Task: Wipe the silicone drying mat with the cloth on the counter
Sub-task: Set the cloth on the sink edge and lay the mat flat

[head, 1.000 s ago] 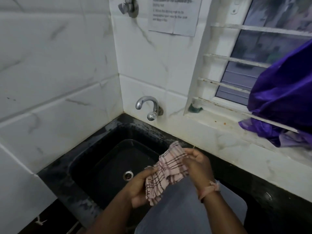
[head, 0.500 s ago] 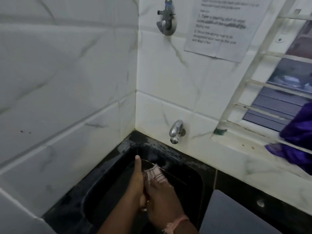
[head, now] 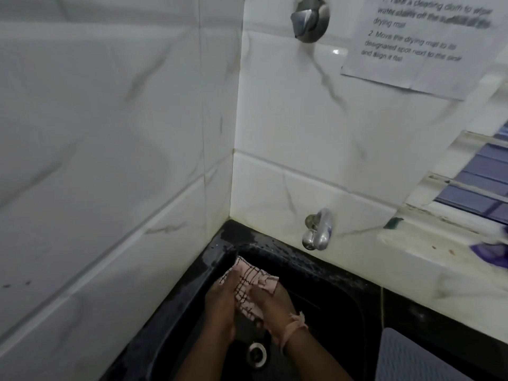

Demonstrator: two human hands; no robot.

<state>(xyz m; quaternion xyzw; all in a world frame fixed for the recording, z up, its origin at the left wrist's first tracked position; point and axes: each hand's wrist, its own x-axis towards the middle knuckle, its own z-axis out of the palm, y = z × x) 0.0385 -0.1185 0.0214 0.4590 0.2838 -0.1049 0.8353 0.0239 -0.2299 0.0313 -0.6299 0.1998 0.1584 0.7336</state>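
Cloth point(head: 248, 287), pink with a dark checked line pattern, sits bunched between the two hands at lower centre of the frame, over the black sink point(head: 324, 273). Left hand point(head: 221, 306) lies along the cloth's left side with its fingers reaching forward and wrapped against the fabric, holding it. Right hand point(head: 272, 303) grips the cloth from the right, its fingers curled over the crumpled folds; a pink band point(head: 294, 325) circles that wrist. One corner of the cloth sticks up past the fingertips toward the sink's far rim, and another fold hangs out to the right over the right hand's knuckles.

Silicone drying mat point(head: 412, 358), grey and flat, lies on the black counter at the lower right corner of the frame, well apart from the hands and cut off by the frame edge. A round metal drain point(head: 257, 353) shows in the sink bottom just below the wrists. Water droplets bead on the sink's back ledge.

On the white marbled wall tiles, a chrome tap point(head: 317, 229) juts out right of centre, above the sink's far rim, and a second chrome fitting point(head: 308, 20) is at the top of the frame. A printed paper sheet point(head: 423, 42) is stuck to the wall at upper right, its text partly blurred. A window with white bars point(head: 481, 188) fills the right edge, with a scrap of purple fabric point(head: 492, 251) on the sill.
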